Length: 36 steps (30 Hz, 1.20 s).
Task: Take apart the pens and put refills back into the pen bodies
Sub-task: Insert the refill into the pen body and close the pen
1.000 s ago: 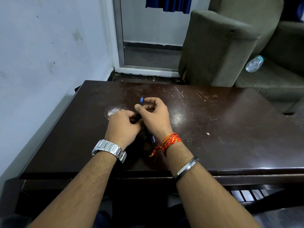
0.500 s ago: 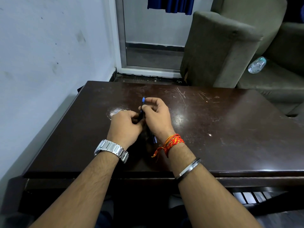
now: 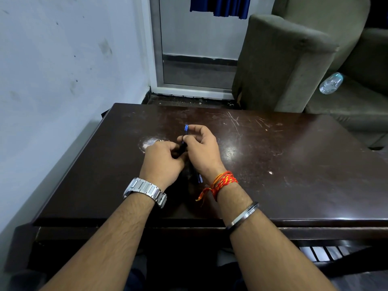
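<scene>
At the near edge of the view, two bare forearms reached forward over the front lip of a dark wooden table (image 3: 294, 169). The left wrist carried a metal watch (image 3: 144, 191); the right forearm carried a plain metal bangle (image 3: 243, 215), and the right wrist a red and orange thread band (image 3: 222, 182). Between the two wrists, low against the tabletop, a further dark pen part with a blue end (image 3: 199, 177) was partly visible; its exact form could not be determined. Beyond the wrists, the two hands met above the middle of the table. The left hand (image 3: 162, 160) was curled closed, fingers pressed around the lower, dark portion of a pen (image 3: 184, 141). The right hand (image 3: 202, 149) was touching the left, its thumb and forefinger pinching the same pen a little higher up, the remaining fingers curved loosely above. The pen stood roughly upright between the hands, its blue tip (image 3: 186, 128) projecting above the right thumb. Whether the pen was resting on the table or held clear of it could not be told. Just beyond the left hand a pale worn patch (image 3: 150, 141) marked the surface, and scratches (image 3: 235, 122) showed further back toward the far edge. Past the table stood a grey armchair (image 3: 283, 66) with a clear plastic bottle (image 3: 330, 83) lying on its seat, and a glazed door frame (image 3: 156, 49) beside a pale wall (image 3: 63, 70), with blue fabric (image 3: 220, 6) hanging at the top.
</scene>
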Each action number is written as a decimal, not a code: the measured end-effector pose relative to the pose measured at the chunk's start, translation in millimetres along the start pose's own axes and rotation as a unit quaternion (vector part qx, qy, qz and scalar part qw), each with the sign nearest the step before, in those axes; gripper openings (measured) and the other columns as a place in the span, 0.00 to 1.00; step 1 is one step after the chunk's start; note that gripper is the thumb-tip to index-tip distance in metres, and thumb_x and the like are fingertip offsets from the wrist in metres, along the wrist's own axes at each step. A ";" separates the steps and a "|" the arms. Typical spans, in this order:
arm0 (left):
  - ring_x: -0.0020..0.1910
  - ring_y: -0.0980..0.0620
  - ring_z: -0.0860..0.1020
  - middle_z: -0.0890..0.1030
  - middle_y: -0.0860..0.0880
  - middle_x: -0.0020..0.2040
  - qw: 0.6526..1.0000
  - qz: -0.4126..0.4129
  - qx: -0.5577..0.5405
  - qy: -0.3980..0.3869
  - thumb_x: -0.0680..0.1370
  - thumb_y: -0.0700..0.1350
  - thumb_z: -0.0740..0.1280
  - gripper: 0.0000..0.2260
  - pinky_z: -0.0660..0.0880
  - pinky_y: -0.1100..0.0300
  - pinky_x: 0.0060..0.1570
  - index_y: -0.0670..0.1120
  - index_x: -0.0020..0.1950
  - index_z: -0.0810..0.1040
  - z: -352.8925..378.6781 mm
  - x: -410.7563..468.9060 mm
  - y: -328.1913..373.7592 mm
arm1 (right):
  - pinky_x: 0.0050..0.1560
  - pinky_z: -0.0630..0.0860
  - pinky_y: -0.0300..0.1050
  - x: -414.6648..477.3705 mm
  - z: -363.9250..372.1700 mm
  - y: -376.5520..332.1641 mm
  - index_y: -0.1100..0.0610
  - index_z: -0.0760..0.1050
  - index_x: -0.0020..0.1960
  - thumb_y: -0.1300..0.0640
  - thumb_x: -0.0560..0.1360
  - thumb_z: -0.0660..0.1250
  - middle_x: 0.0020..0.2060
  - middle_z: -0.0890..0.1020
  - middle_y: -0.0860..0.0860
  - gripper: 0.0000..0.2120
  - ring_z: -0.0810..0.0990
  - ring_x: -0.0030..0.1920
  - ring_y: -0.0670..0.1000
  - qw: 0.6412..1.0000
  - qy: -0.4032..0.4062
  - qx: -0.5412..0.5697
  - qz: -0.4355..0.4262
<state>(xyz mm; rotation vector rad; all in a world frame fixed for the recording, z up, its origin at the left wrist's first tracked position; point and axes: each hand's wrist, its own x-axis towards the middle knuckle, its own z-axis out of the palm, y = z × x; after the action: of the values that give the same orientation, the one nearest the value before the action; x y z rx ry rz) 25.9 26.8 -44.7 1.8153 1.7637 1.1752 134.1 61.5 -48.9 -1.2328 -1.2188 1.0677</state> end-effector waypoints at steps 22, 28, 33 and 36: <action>0.36 0.66 0.78 0.80 0.58 0.29 1.000 -0.014 -0.018 0.004 0.70 0.48 0.73 0.03 0.69 0.78 0.31 0.51 0.40 0.86 -2.0 -0.1 1.5 | 0.49 0.79 0.47 8.5 -7.3 -4.7 0.48 0.78 0.52 0.58 0.76 0.71 0.46 0.85 0.53 0.07 0.81 0.43 0.46 0.983 0.132 0.115 -0.047; 0.33 0.65 0.77 0.77 0.56 0.26 0.998 -0.048 -0.005 0.031 0.70 0.46 0.71 0.04 0.66 0.78 0.27 0.50 0.34 0.83 -4.7 0.8 2.0 | 0.47 0.79 0.39 8.3 -12.6 -5.4 0.48 0.79 0.49 0.59 0.75 0.73 0.43 0.85 0.47 0.08 0.83 0.43 0.42 0.978 0.157 0.129 -0.050; 0.30 0.60 0.77 0.79 0.55 0.28 0.994 -0.084 0.010 0.069 0.71 0.45 0.70 0.05 0.63 0.77 0.27 0.48 0.36 0.83 -7.7 4.1 -0.8 | 0.42 0.78 0.35 7.6 -16.2 -8.8 0.48 0.80 0.47 0.59 0.74 0.74 0.38 0.85 0.44 0.07 0.83 0.39 0.39 0.973 0.181 0.135 -0.044; 0.29 0.63 0.75 0.78 0.57 0.27 0.991 -0.099 0.011 0.087 0.72 0.46 0.70 0.06 0.64 0.77 0.25 0.49 0.36 0.83 -9.1 5.2 -0.2 | 0.45 0.79 0.38 5.3 -20.3 -4.7 0.48 0.81 0.46 0.54 0.71 0.75 0.40 0.85 0.45 0.05 0.84 0.42 0.44 0.990 0.144 -0.015 -0.005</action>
<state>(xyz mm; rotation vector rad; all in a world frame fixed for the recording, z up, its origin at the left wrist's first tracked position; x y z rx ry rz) 18.3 29.0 -37.9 1.5468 2.0086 1.2688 154.4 64.7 -42.8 -1.3496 -1.0203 0.8336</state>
